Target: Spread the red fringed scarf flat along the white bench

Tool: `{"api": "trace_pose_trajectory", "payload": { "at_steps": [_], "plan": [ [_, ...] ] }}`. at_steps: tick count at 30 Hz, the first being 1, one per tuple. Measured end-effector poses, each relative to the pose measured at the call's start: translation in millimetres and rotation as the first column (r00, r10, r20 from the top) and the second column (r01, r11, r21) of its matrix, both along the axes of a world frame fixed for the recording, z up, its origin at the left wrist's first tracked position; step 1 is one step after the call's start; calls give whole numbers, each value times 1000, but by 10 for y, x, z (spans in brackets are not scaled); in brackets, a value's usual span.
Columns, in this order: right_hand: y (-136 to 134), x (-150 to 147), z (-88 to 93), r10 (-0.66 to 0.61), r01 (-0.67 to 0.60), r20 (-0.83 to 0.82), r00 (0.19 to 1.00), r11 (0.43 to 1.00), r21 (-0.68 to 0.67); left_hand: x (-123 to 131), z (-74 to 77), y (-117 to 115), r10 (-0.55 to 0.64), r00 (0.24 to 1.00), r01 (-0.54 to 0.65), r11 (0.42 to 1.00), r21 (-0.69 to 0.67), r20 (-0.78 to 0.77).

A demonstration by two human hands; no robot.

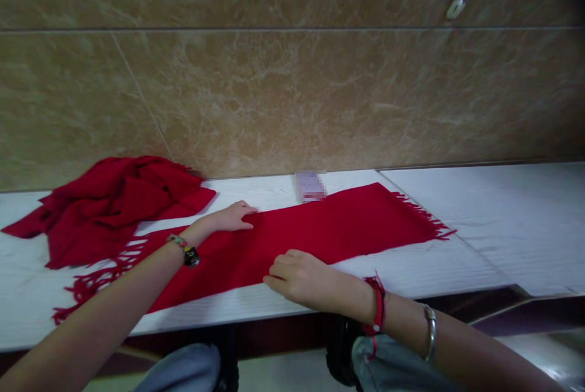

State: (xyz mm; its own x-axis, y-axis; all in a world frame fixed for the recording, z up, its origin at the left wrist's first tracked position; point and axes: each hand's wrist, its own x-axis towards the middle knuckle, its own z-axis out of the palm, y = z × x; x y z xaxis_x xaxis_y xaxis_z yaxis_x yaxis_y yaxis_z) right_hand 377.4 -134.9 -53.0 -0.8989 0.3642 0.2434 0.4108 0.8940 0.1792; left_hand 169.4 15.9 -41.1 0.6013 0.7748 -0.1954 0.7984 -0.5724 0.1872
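A red fringed scarf (315,230) lies lengthwise in a long, flat strip on the white table, with tassels at both ends. At its far edge, left of the middle, rests my left hand (234,216), thumb and fingers apart. My right hand (299,276) is at the near edge, its fingers curled together on the cloth's border; the fingertips are partly hidden. Behind my left forearm sits a crumpled heap of red cloth (123,206). My left arm covers part of the scarf's left end.
A small pale packet (309,186), blurred out, lies behind the scarf by the brown marbled wall (274,99). The white table (493,215) has a seam right of the scarf. A white plug or connector (458,0) shows on the wall. My knees are below the table's front edge.
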Motion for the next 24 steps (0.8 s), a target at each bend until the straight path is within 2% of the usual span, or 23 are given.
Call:
{"api": "trace_pose_trajectory", "payload": {
  "at_steps": [5,15,24],
  "plan": [
    [8,-164,-14,-2,2,5,1000,999,44,18,78,197,77,997,-81,986,-144,-27],
    [63,-303,-5,53,-56,57,997,997,52,-277,54,274,117,993,-116,971,-207,-6],
    [65,-356,-11,45,-47,40,998,997,53,-233,48,315,48,995,-26,971,-238,85]
  ]
}}
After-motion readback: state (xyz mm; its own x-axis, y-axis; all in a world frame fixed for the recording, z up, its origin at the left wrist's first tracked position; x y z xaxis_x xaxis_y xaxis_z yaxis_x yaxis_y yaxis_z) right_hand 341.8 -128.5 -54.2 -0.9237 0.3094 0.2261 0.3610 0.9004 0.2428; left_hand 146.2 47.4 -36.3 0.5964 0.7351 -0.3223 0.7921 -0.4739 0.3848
